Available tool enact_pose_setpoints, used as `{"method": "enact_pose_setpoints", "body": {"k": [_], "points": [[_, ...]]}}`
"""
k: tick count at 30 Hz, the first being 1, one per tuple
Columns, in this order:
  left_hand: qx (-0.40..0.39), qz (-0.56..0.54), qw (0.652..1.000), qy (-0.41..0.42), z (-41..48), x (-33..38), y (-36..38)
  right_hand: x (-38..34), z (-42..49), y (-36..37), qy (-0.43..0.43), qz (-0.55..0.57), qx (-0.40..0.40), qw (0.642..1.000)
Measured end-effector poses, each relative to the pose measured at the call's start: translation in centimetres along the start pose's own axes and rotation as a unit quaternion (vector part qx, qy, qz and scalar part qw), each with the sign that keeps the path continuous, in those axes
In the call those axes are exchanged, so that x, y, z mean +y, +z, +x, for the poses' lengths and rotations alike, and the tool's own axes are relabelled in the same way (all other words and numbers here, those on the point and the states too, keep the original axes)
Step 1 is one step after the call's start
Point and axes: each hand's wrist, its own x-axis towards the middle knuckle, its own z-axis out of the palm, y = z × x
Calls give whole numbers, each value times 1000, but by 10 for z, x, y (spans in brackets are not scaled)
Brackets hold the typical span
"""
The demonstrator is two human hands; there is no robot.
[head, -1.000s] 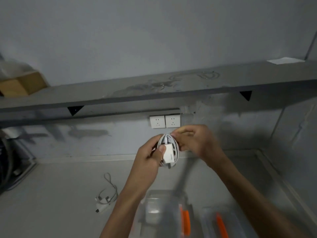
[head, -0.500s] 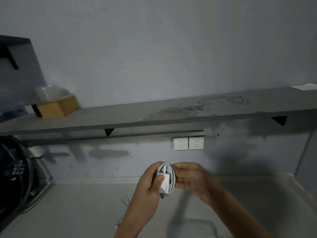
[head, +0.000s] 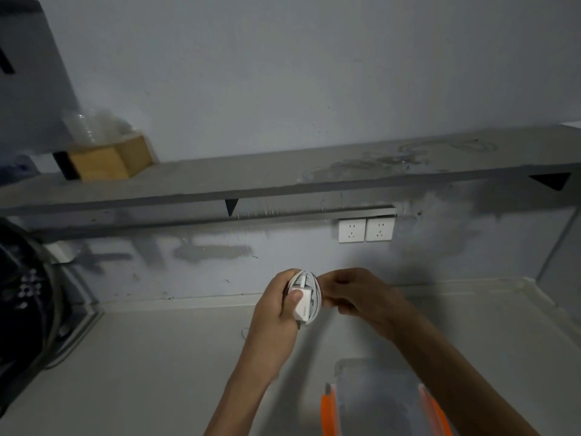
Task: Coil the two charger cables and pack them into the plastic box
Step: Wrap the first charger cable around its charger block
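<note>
My left hand (head: pixel 276 305) grips a white charger (head: pixel 304 305) with its cable coiled round the plug block, the thumb pressed on the block. My right hand (head: pixel 352 294) pinches the coil's right side, fingers curled over the strands. Both hands hover above the grey counter (head: pixel 157 372). The clear plastic box (head: pixel 374 394) with orange clasps lies on the counter below my right forearm, partly hidden by it. A small loop of the second cable (head: pixel 244 332) peeks out beside my left wrist; the rest of it is hidden.
A grey shelf (head: pixel 251 177) runs along the wall, carrying a wooden box (head: pixel 110 160) and clear plastic containers. Two white wall sockets (head: pixel 366 230) sit under it. A dark round appliance (head: pixel 25 303) stands at the left edge of the counter.
The view tilted up then partly back down and shifted, bringing the box back into sight. Both hands kept hold of the coiled charger, working the cable round the block.
</note>
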Motion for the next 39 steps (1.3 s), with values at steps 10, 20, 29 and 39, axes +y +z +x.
{"method": "enact_pose_setpoints", "body": {"k": [10, 20, 29, 39], "points": [[-8, -32, 999, -5, 17, -6, -17, 0, -1, 26, -83, -9, 58, 995], [-67, -124, 990, 33, 21, 7, -12, -16, -12, 14, -127, -59, 139, 980], [-35, -161, 986, -31, 19, 23, -16, -12, -24, 24, -233, -287, 136, 919], [-39, -165, 984, -46, 7, 18, -37, -4, -29, 43, -409, -420, 259, 768]]}}
